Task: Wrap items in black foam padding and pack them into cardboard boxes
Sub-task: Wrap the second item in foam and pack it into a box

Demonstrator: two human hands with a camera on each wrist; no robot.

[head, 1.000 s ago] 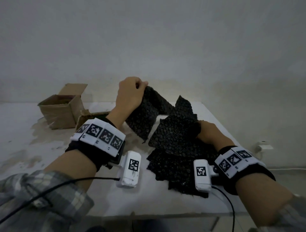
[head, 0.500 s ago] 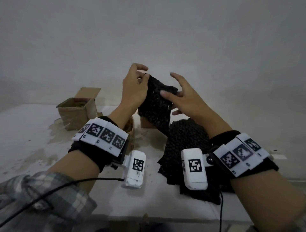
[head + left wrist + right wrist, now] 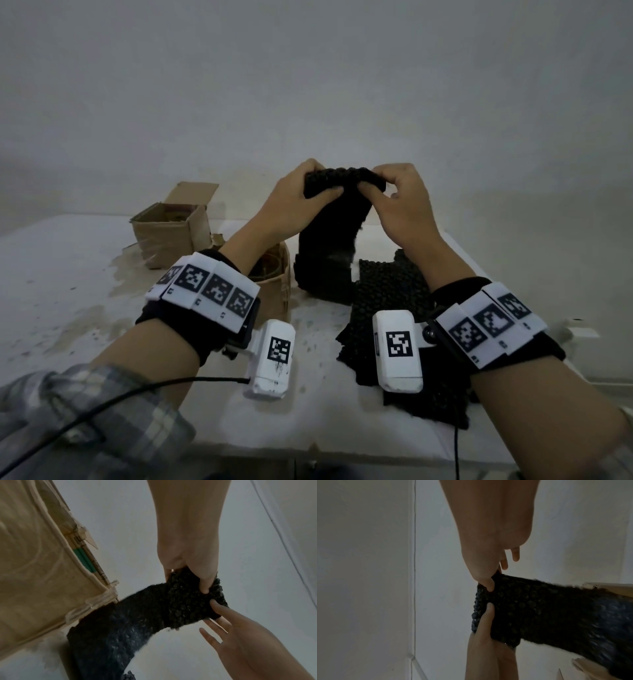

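A black bumpy foam sheet (image 3: 329, 240) hangs above the white table (image 3: 85, 274), its lower end reaching down beside the near box. My left hand (image 3: 322, 192) grips the sheet's top edge at the left, thumb in front. My right hand (image 3: 368, 186) pinches the same edge at the right between thumb and forefinger, its other fingers loose. In the left wrist view the left thumb (image 3: 204, 588) presses on the foam sheet (image 3: 185, 605). The right wrist view has the right thumb (image 3: 489, 586) on the foam sheet (image 3: 530, 608). No item to wrap is visible.
More black foam pieces (image 3: 387, 301) lie on the table under my right forearm. An open cardboard box (image 3: 164, 233) stands at the back left. A second cardboard box (image 3: 274, 274) sits behind my left wrist, close to the hanging sheet. A bare wall rises behind the table.
My right hand left the foam pile on the table, rose and took the lifted sheet's top edge. The left hand kept its hold; the sheet now hangs between both hands.
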